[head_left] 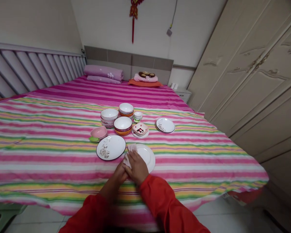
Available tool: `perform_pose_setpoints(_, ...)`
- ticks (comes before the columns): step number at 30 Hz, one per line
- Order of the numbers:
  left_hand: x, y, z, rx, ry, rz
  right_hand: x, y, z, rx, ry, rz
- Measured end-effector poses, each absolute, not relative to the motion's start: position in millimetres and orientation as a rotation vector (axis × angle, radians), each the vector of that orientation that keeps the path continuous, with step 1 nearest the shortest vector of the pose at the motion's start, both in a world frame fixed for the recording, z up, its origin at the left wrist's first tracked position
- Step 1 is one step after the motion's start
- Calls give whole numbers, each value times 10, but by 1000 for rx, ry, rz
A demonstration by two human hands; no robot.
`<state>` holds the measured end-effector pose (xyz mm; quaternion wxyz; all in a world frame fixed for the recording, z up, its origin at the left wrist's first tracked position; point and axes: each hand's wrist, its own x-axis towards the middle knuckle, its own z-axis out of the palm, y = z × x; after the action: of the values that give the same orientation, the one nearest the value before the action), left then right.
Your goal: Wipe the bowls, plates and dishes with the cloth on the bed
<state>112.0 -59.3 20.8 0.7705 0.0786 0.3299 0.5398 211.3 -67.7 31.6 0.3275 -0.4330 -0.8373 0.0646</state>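
We're pressing our left hand (120,173) and right hand (138,167) together on a crumpled white cloth (132,148) over a white plate (147,156), with a floral plate (111,147) at nine o'clock!

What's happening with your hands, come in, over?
Right hand on white cloth, over white plate. Left hand against right hand. Flower-pattern plate alongside, apart.

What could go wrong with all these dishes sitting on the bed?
The soft striped bedsheet is an uneven base, so the white plate under the cloth and right hand could tip if pressed near its rim. It lies close to the floral plate, so the two might knock together. A slip could also carry it over the nearby bed edge.
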Motion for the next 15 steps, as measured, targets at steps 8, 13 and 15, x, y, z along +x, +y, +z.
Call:
perform_pose_setpoints(8, 1139, -593, 244, 212, 721, 1059, 2596, -1255, -137, -1048, -2140, 78)
perform_pose_setpoints(13, 1144, -583, 202, 236, 751, 1149, 2822, -1225, -153, -1261, -1769, 246)
perform_pose_setpoints(15, 1148, -583, 201, 239, 773, 1152, 2871, -1074, -70, -1303, -1682, 341)
